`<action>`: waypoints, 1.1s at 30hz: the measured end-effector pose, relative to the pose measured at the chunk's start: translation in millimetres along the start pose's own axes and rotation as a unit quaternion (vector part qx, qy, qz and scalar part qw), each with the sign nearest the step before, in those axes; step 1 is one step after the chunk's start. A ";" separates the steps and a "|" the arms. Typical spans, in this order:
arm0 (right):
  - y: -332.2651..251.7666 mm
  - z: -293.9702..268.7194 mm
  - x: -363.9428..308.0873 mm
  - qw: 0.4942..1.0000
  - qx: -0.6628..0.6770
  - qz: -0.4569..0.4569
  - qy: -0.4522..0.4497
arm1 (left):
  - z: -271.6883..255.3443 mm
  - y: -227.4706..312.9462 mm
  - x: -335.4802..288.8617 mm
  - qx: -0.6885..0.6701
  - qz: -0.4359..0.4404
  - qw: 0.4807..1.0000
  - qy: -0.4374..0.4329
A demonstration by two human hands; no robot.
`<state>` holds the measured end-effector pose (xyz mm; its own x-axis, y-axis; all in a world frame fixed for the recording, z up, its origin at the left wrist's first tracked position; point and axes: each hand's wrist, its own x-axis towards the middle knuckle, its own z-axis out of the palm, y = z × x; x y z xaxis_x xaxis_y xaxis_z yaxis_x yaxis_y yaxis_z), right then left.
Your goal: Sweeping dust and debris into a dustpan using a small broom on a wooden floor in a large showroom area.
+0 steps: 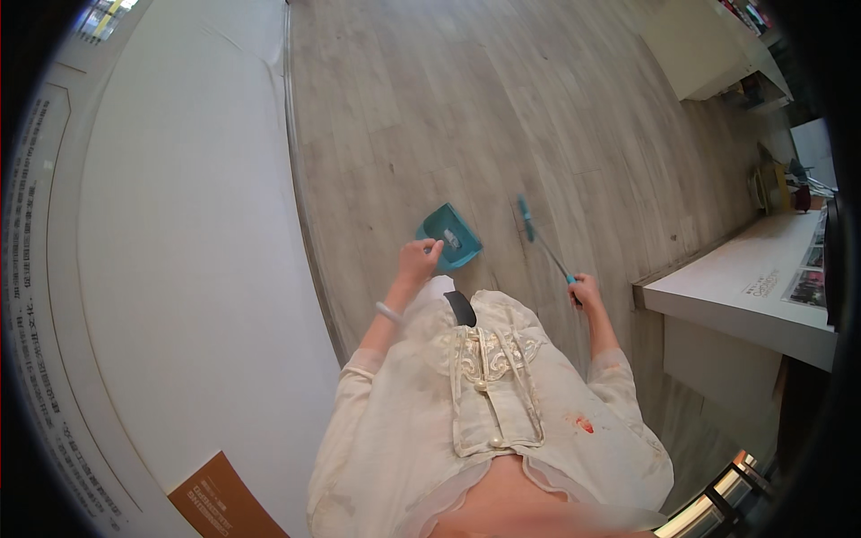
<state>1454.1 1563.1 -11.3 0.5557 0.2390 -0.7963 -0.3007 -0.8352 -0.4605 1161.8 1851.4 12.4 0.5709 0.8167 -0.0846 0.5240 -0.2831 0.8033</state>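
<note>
My right hand (586, 292) is wrapped round the teal grip of a broom (554, 257). Its thin grey stick slants away to the upper left and ends in a narrow teal head over the floor. To the left, a teal dustpan (462, 240) is low near the floor, with a small whitish patch inside it. My left hand (419, 261) is closed over the dustpan's near left side, where its handle would be; the fist hides the handle. The broom head is apart from the dustpan, off to its right.
Wood-plank floor (430, 117) stretches ahead. A long white wall panel (197, 224) runs along the left. At the right stands a white counter (717, 278) with a corner jutting out. A pale cabinet (695, 54) is at the far right, and assorted items (785, 184) stand behind the counter.
</note>
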 end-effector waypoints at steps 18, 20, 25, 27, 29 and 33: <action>-119.7 188.5 -34.8 0.996 0.026 0.046 -0.075 | -103.0 -102.4 136.3 -0.006 -0.077 0.993 -0.086; -120.8 174.1 -29.3 0.995 0.061 0.058 -0.050 | -110.6 -96.8 139.2 -0.007 -0.055 0.994 -0.095; -130.4 156.5 2.5 0.999 -0.024 0.020 0.014 | -122.8 -95.9 155.2 -0.046 -0.083 0.993 -0.076; -148.4 159.5 17.6 1.000 0.012 0.020 -0.013 | -122.7 -103.2 163.3 -0.040 -0.078 0.994 -0.064; -164.7 178.8 30.8 0.999 0.041 0.022 0.027 | -121.2 -109.3 170.9 -0.032 -0.073 0.995 -0.053; -175.0 220.5 62.3 0.995 -0.064 0.006 0.081 | -113.1 -107.4 188.5 -0.021 -0.093 0.992 -0.087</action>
<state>1370.5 1833.4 -66.9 0.6732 0.1545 -0.7232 -0.2131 -0.8959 -0.3898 1141.6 2092.7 -23.1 0.5693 0.7530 -0.3299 0.6051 -0.1122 0.7882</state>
